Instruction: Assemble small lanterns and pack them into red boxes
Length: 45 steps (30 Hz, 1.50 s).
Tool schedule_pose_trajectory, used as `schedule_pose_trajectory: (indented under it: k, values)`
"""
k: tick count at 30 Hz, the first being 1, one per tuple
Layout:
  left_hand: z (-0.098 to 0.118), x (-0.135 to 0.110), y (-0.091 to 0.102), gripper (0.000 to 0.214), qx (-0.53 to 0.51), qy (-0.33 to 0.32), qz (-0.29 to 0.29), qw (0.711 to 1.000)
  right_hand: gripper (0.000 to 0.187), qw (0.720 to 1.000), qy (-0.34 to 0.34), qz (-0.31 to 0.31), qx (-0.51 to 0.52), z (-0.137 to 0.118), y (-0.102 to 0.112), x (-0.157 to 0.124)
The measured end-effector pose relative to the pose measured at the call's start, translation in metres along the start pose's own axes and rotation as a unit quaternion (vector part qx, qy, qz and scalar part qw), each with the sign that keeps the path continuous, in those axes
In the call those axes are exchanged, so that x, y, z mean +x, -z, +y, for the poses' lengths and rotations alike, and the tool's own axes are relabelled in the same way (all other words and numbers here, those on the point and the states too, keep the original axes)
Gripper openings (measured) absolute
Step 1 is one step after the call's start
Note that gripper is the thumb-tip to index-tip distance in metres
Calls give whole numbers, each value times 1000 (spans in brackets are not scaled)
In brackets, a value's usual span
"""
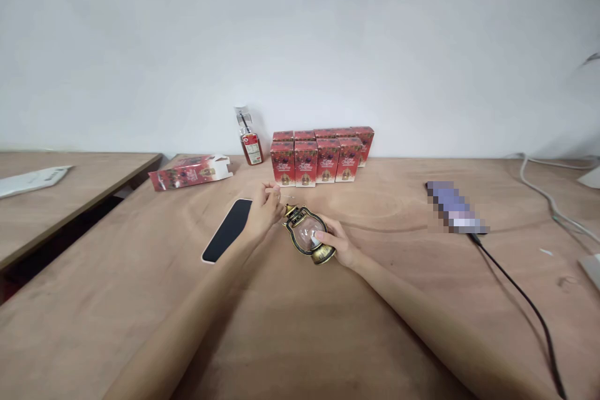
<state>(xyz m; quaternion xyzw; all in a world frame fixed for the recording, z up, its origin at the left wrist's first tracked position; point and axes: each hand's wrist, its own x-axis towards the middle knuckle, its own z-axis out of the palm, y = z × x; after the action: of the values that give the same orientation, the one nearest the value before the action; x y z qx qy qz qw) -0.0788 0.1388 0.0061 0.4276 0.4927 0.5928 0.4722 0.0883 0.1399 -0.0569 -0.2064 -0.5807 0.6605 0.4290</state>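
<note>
A small bronze lantern with a clear globe lies tilted on the wooden table. My right hand is wrapped round its base and globe. My left hand is closed in a pinch at the lantern's top, on its thin wire handle as far as I can tell. A black phone lies face down just left of my left hand.
Several red boxes stand in rows at the wall. An opened red box lies on its side to the left, a small packaged bottle leans on the wall. A blurred device with a black cable lies at right.
</note>
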Motion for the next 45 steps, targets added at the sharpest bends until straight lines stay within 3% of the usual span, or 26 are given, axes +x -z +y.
schedule_pose_trajectory:
  k: [11,20,26,31,34,39,45]
  values:
    - [5,4,2,13,18,-27,-49,998,37,982,-99,-25,158,-1,-4,1]
    - [6,0,1,15,40,-18,0,999,36,974,-108,-3,200,0,-4,2]
    - [-13,11,12,9,158,-15,22,987,36,975,-103,5,196,1,-5,3]
    - [-19,18,22,19,196,-61,-21,979,35,977,-105,12,185,2,-6,2]
    - [-15,16,25,34,172,-89,-84,977,37,980,-107,-4,168,1,-7,3]
    - [-12,11,26,47,119,-50,-148,981,35,982,-102,-31,154,-3,-8,3]
    - [-11,10,25,42,142,-33,-189,971,33,982,-103,-58,150,-3,-9,3]
